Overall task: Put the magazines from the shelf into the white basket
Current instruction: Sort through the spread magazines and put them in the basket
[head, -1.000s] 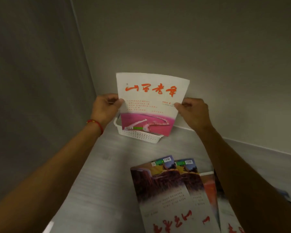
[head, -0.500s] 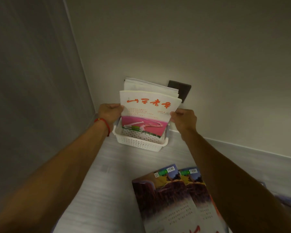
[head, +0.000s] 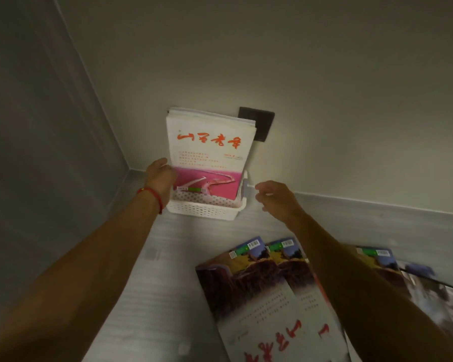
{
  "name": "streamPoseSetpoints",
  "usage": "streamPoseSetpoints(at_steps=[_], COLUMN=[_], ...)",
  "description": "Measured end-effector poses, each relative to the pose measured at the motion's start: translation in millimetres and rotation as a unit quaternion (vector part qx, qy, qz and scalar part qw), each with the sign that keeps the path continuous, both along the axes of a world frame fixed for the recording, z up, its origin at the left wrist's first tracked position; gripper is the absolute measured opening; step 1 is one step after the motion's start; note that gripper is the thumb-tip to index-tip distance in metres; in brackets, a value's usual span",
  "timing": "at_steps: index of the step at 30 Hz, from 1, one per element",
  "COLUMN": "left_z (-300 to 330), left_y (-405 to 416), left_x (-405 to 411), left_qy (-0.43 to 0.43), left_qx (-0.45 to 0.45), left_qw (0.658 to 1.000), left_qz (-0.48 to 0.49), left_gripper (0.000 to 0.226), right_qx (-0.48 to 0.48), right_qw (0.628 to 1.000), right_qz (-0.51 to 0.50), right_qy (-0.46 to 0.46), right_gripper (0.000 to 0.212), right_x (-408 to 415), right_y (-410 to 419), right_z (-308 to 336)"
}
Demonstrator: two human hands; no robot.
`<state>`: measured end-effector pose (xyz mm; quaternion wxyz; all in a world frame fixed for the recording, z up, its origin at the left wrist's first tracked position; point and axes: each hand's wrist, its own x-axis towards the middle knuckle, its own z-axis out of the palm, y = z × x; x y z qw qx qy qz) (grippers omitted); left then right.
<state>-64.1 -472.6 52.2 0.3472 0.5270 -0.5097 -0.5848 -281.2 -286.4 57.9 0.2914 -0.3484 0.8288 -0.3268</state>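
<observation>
Magazines (head: 209, 152) stand upright in the white basket (head: 204, 210), long axis vertical, leaning back against the rear wall with the front cover facing the camera and its red title reading level near the top edge. Behind that cover the top edges of further copies show as a stack. The left hand (head: 160, 177) rests at the lower left edge of the front cover, thumb up along that edge; whether the fingers curl round the cover cannot be told, as they are hidden behind the hand. A red cord (head: 152, 195) circles that wrist. The right hand (head: 275, 198) hangs in the air to the right of the basket, clear of the cover, fingers loosely spread and holding nothing. Above and to the right of the stack, a dark wall plate (head: 260, 124) shows partly behind the top corner. Nearer than both hands, on the grey shelf (head: 173, 257), several more magazines on the shelf (head: 259, 288) lie flat and overlapped, their long axes running roughly from near to far, titles upside down at the near end. The right forearm crosses above them.
</observation>
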Motion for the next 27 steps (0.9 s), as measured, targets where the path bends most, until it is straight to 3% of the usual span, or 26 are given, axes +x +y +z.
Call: streamPoseSetpoints(at_steps=[2, 5, 7, 10, 14, 16, 21, 23, 27], left_z=[-7, -37, -60, -92, -129, -131, -95, -73, -6], left_y=[29, 104, 163, 232, 279, 288, 288, 293, 306], left_x=[5, 14, 23, 37, 52, 55, 49, 42, 8], left_qy=[-0.015, -0.021, -0.119, -0.159, -0.327, -0.359, -0.367, -0.331, -0.290], left_qx=[-0.054, -0.057, -0.118, -0.206, -0.209, -0.207, -0.217, -0.284, -0.419], left_qw=[0.998, 0.992, 0.967, 0.929, 0.854, 0.833, 0.822, 0.829, 0.812], left_qz=[-0.033, -0.114, -0.191, -0.264, -0.346, -0.366, -0.378, -0.350, -0.283], left_gripper=[0.036, 0.040, 0.039, 0.038, 0.032, 0.040, 0.040, 0.037, 0.060], right_qx=[0.099, 0.249, 0.308, 0.362, 0.288, 0.252, 0.066, 0.019, -0.025], right_qw=[0.991, 0.938, 0.910, 0.911, 0.948, 0.963, 0.996, 0.996, 0.991], right_qz=[0.064, 0.188, 0.230, 0.127, 0.033, -0.008, 0.048, 0.066, 0.128], right_qy=[0.063, 0.151, 0.156, 0.150, 0.134, 0.099, -0.047, -0.051, 0.001], right_gripper=[0.026, 0.015, 0.033, 0.074, 0.076, 0.071, 0.032, 0.026, 0.010], right_x=[-2, 1, 10, 36, 69, 72, 66, 54, 1], right_y=[44, 120, 169, 225, 244, 247, 264, 273, 285], right_z=[-16, -50, -75, -99, -107, -106, -90, -68, 1])
